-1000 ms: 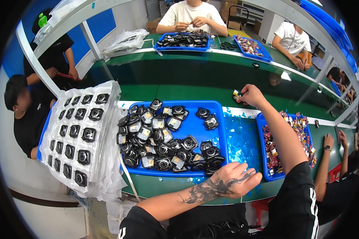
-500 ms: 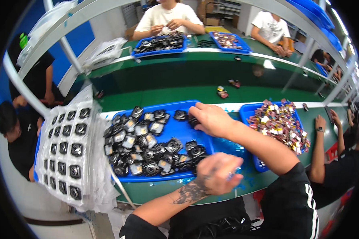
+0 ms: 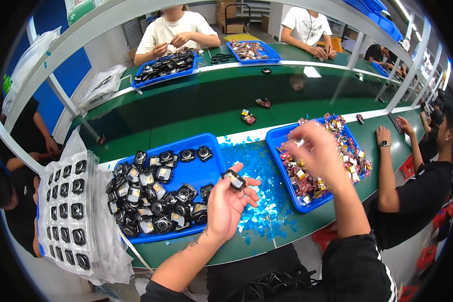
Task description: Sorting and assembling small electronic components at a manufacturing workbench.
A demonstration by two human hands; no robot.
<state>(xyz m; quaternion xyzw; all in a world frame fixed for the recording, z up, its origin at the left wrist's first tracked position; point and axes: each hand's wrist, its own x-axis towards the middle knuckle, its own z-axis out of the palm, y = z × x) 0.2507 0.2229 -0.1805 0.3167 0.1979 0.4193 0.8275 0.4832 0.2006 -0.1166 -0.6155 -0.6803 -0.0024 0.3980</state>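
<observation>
My left hand (image 3: 222, 209) is turned palm up beside the right edge of the left blue tray (image 3: 201, 168). Between its thumb and fingers lies a small black housing (image 3: 234, 180) with a pale rectangular face. Many similar black housings (image 3: 162, 224) fill the left and near parts of that tray, and a few stand along its far edge. Over the right blue tray (image 3: 273, 143) hovers my right hand (image 3: 314, 148), smeared by motion. Whether it holds anything cannot be seen. Small reddish parts with white and yellow pieces (image 3: 355, 161) are heaped in the tray beneath it.
Blue film scraps (image 3: 259, 201) litter the bench between the trays. Stacked clear plastic trays (image 3: 65, 211) of black housings stand at left. Two loose parts (image 3: 248, 117) lie on the green surface beyond. Co-workers sit opposite and at right; metal posts (image 3: 65, 95) frame the bench.
My right hand has moved from the left tray's far right corner to above the right tray. My left hand has turned palm up, showing the housing. The whole view has shifted.
</observation>
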